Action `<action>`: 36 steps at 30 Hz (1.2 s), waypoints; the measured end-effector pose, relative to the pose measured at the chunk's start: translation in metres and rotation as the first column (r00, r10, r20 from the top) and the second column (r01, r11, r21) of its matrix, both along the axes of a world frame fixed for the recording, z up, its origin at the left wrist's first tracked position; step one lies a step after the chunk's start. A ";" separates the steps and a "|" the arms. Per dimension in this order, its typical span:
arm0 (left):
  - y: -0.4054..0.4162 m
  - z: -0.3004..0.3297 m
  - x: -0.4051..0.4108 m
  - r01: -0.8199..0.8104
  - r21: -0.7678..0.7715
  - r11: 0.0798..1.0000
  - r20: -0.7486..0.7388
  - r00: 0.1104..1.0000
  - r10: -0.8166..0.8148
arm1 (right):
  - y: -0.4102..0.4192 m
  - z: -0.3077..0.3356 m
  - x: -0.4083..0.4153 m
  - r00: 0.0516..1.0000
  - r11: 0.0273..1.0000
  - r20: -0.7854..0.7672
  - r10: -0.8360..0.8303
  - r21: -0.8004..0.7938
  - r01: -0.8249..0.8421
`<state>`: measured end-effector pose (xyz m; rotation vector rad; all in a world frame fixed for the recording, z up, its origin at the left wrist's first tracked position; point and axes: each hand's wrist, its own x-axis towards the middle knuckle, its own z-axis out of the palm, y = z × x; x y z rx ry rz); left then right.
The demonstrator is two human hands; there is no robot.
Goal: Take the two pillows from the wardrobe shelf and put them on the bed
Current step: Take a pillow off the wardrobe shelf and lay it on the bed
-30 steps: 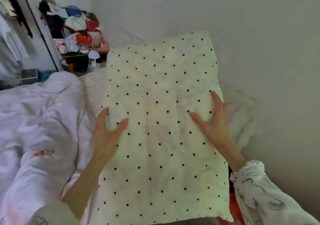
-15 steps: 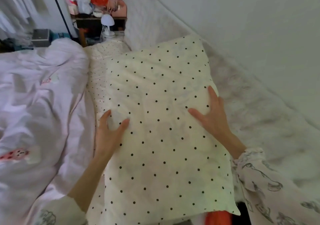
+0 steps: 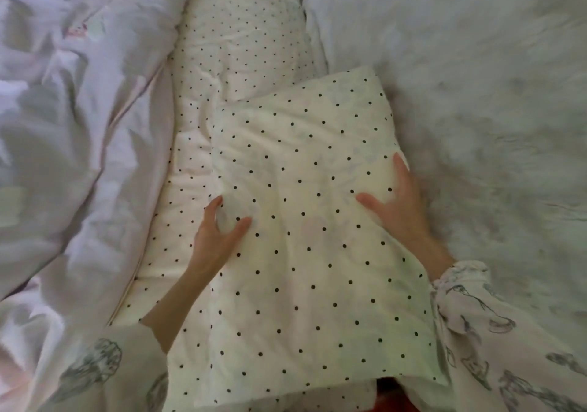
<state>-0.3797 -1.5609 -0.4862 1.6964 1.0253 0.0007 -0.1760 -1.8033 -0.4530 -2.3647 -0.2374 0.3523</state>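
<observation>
A: Where is the pillow [image 3: 317, 237] now?

B: It is low over the bed [image 3: 476, 93], or just touching it; I cannot tell which. Its far corner points to 1 o'clock. A second dotted cushion [image 3: 241, 30] lies past it at 12 o'clock. It looks like the other pillow, but I cannot be sure. The crumpled blanket [image 3: 63, 125] is at 9 o'clock.

A: What are your hands doing?

B: Your left hand [image 3: 216, 237] pinches the left edge, thumb on top and fingers curled under. Your right hand [image 3: 397, 208] grips the right edge the same way, thumb on top.

A: How does the pillow handle?

B: I think it is light and very soft. It sags and squashes, so it will not break. The cloth may slip a little. Hold both long sides near the middle, like now, so it stays flat.
</observation>
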 end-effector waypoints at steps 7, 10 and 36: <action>-0.014 -0.090 0.009 0.173 -0.073 0.982 -0.285 0.940 -0.187 | -0.014 -0.118 0.006 0.966 0.964 -0.244 0.084 -0.225 -0.140; -0.007 -0.098 0.024 0.029 -0.018 0.999 -0.220 0.975 -0.032 | -0.022 -0.127 0.012 0.961 0.976 -0.261 0.090 -0.168 -0.137; -0.045 -0.078 -0.019 0.047 -0.147 0.988 -0.218 0.973 -0.079 | -0.045 -0.109 -0.029 0.971 0.994 -0.238 0.009 -0.104 -0.035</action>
